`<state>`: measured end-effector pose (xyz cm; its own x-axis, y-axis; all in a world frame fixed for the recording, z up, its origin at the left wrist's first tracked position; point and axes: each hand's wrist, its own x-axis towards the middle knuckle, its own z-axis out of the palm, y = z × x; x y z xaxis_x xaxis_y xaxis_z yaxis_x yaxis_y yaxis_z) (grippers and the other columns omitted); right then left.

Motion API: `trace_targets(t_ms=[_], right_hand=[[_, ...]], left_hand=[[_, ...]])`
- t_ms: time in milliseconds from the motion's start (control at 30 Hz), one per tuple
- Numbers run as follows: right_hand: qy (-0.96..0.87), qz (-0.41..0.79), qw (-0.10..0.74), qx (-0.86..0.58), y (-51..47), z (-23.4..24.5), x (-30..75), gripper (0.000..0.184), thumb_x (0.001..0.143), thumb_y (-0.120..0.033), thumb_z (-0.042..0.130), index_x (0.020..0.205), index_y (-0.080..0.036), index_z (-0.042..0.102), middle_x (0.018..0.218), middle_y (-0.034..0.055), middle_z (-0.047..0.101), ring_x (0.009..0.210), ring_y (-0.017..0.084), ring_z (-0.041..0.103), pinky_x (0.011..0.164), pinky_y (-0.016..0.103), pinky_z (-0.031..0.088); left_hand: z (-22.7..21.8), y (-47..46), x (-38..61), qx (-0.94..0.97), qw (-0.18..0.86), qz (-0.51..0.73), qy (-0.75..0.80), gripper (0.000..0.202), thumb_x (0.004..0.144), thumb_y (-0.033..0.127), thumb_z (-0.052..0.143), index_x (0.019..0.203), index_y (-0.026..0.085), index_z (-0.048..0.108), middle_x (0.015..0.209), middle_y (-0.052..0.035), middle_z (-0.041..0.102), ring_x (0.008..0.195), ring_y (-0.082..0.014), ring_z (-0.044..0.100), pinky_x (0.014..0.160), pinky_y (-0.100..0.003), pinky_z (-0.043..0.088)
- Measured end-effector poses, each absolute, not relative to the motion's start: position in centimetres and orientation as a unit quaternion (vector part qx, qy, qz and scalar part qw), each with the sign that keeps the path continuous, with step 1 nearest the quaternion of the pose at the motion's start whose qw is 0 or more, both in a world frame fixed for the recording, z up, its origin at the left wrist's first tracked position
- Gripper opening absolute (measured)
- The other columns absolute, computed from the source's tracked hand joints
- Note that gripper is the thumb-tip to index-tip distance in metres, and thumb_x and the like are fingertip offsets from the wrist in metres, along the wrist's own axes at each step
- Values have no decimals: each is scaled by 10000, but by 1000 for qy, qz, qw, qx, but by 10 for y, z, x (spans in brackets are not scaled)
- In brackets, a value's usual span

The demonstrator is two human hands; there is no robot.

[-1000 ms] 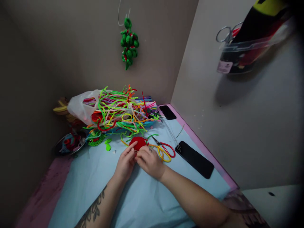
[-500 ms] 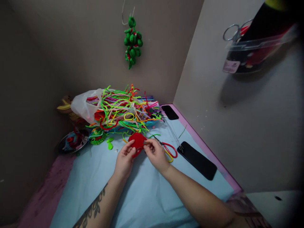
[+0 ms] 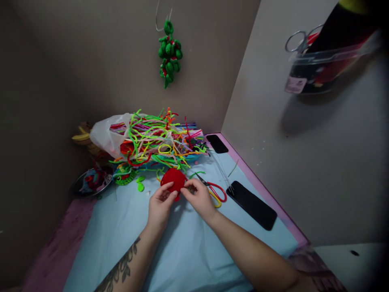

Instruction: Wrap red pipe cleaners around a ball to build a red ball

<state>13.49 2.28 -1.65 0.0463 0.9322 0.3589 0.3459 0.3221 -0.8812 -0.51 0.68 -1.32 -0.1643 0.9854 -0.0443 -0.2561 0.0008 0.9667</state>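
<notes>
A round, bright red fuzzy piece [image 3: 173, 177] is held above the blue cloth between both hands. My left hand [image 3: 160, 202] grips its lower left side between thumb and fingers. At its right edge, my right hand [image 3: 197, 196] is closed in a pinch, and the fingertips hide what exactly they grip there. A small red bit sticks out below the piece by my left thumb. Scissors [image 3: 217, 192] with red and yellow handles lie just right of my right hand. Small bright green pieces [image 3: 140, 186] lie to the left.
Behind the hands lies a heap of colourful pipe cleaners [image 3: 161, 140] with a plastic bag [image 3: 107, 134]. A bowl [image 3: 94, 181] stands left. Two black phone-like slabs [image 3: 253, 205] lie right. A green ornament [image 3: 170, 54] hangs on the wall; a clear container [image 3: 322, 73] is at upper right.
The red piece has turned and shows more of its round face, shifted slightly left. My left thumb has moved across its lower edge, and my right fingertips have come slightly closer.
</notes>
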Motion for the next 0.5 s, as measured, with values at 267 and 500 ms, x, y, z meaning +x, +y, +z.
trace_targets(t_ms=[267, 500], right_hand=[[-566, 337, 531, -533, 30, -26, 134, 86, 670, -272, 709, 705, -196, 688, 795, 27, 580, 716, 155, 558, 645, 275, 444], [-523, 439, 516, -517, 30, -34, 135, 134, 685, -334, 705, 754, -223, 735, 1134, 62, 556, 983, 210, 582, 857, 333, 446]], left_hand=[[-18, 7, -4, 403, 502, 588, 490, 391, 635, 274, 770, 995, 156, 670, 805, -36, 702, 712, -130, 621, 692, -246, 487], [-18, 8, -4, 413, 517, 579, 476, 401, 668, 315, 744, 1029, 159, 665, 857, -52, 708, 745, -133, 630, 704, -256, 500]])
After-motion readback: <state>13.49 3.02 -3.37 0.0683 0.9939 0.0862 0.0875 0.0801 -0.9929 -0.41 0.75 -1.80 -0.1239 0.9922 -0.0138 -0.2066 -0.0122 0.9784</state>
